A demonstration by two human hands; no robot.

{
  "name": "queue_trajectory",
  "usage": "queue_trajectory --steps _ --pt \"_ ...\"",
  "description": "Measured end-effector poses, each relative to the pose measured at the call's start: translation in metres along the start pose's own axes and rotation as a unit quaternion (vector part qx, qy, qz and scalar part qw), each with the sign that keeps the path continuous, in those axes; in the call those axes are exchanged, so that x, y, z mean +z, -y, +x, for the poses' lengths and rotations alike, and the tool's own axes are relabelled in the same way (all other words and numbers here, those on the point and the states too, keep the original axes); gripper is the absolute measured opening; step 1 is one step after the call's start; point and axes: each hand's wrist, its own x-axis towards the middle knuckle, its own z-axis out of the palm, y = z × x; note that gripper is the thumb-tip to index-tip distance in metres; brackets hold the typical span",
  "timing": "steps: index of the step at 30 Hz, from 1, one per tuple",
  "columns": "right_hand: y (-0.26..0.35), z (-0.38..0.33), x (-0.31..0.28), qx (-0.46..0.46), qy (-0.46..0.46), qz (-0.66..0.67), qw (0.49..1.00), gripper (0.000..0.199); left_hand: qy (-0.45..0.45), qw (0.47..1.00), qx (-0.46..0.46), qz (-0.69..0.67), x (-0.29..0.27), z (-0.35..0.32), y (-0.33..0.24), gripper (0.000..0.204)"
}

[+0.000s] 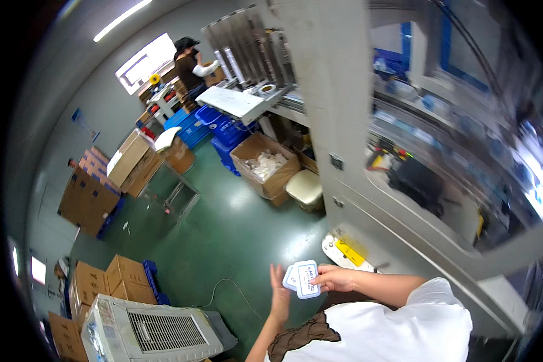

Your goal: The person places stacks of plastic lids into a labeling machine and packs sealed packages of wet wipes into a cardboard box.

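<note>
In front of my body, my right hand point(336, 279) pinches a small stack of flat white cards point(308, 291) by the right edge. The cards have rounded corners, thin blue borders and dark print. One of them, a lower card point(290, 279), sticks out at an angle on the left side of the stack. Just left of it stands my left hand point(278, 292), slightly blurred. Its fingers are stretched upward and hold nothing. Whether that hand touches the card's edge I cannot tell.
On my right is a large machine with a clear door point(428, 199). A grey vented unit point(163, 330) and cardboard boxes point(127, 274) stand at lower left. Ahead are an open carton point(277, 190), a stool point(304, 186) and blue crates point(228, 134). A person point(190, 72) stands farther off.
</note>
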Motion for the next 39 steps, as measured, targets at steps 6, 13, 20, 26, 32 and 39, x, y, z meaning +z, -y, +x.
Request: queue_trajectory --steps 6,13,20,26,32,39 --pt "0.119 0.193 -0.08 0.042 -0.015 -0.294 0.955 0.038 -0.207 0.851 -0.188 0.445 -0.169 0.034 0.059 0.068" --pt "0.299 0.442 -0.166 -0.024 -0.356 -0.027 0.934 0.058 -0.242 0.705 -0.533 0.4 -0.273 -0.002 0.139 0.055" --pt "0.251 0.557 -0.242 0.025 -0.273 -0.198 0.941 0.022 -0.128 0.692 -0.598 0.383 -0.402 0.134 0.129 0.036" --pt "0.19 0.538 -0.358 0.376 -0.113 -0.652 0.649 0.04 0.116 0.663 -0.464 0.576 -0.58 0.321 0.086 0.031" --pt "0.271 0.64 -0.328 0.436 -0.259 -0.451 0.734 0.028 -0.118 0.81 -0.171 0.549 -0.757 0.601 0.014 0.045" --pt "0.413 0.922 -0.357 0.233 -0.303 -0.475 0.792 0.021 -0.222 0.809 -0.016 0.545 -0.868 0.784 -0.092 0.033"
